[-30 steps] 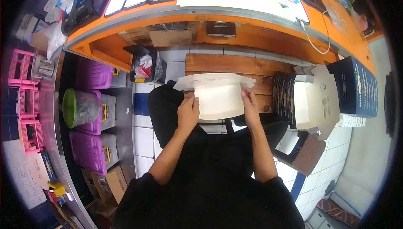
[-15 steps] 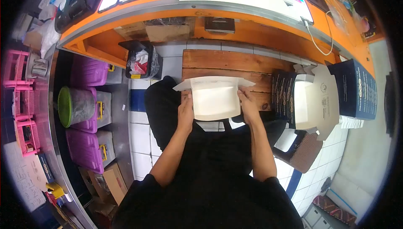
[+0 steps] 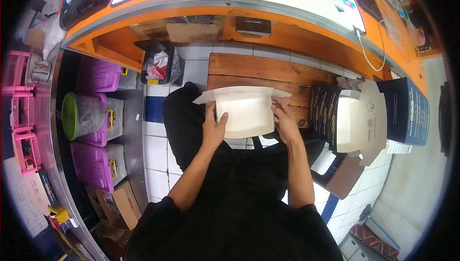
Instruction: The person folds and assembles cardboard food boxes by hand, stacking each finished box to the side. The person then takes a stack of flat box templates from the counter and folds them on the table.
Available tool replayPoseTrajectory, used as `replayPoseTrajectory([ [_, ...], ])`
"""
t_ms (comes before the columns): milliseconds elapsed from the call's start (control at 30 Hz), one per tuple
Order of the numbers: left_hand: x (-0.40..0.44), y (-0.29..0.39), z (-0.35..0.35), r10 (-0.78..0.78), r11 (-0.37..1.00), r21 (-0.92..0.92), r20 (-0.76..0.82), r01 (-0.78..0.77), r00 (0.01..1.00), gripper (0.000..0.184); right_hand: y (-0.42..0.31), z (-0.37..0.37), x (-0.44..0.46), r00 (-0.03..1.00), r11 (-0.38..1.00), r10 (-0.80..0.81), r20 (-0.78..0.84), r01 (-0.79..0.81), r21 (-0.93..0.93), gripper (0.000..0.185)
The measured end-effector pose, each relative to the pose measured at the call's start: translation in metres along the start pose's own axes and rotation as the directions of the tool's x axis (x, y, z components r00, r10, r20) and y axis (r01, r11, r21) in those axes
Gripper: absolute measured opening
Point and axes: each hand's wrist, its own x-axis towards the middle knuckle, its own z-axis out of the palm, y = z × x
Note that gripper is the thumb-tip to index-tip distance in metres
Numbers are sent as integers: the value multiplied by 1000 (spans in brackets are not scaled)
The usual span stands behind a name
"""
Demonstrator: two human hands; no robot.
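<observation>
Left hand [image 3: 215,126]: closed on open carton [image 3: 244,113], thumb inside, frame centre.
Right hand [image 3: 284,119]: partly curled, gripping opposite side.

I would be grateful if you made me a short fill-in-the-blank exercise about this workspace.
1. The left hand and right hand grip a carton that is ____ (open or closed).
2. The storage boxes at the picture's left have ____-coloured lids.
3. The round tub among them has a rim coloured ____.
4. In the picture, the waste bin stands to the ____ of the wooden bench.

Missing words, in order: open; purple; green; left.
</observation>
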Motion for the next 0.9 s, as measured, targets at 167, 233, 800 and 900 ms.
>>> replayPoseTrajectory([
  [167, -1, 13, -10, -106, 993, 48, 21, 104, 994, 49, 25, -5, 12, 993, 993, -113, -29, 112, -32, 40],
  [233, 0, 6, -9, -125, 992, 23, 49, 124, 991, 47, 22, -4, 12, 992, 993, -119, -34, 119, -12, 40],
  [800, -2, 12, -4, -2, 967, -256, 46, 13, 999, 52, 2, -15, 8, 994, 990, 37, 103, -22, -141, 52],
  [900, -6, 25, 1, 10, 984, -176, 45, -2, 999, 52, -1, -12, 12, 998, 984, 56, 41, -48, -173, 49],
])
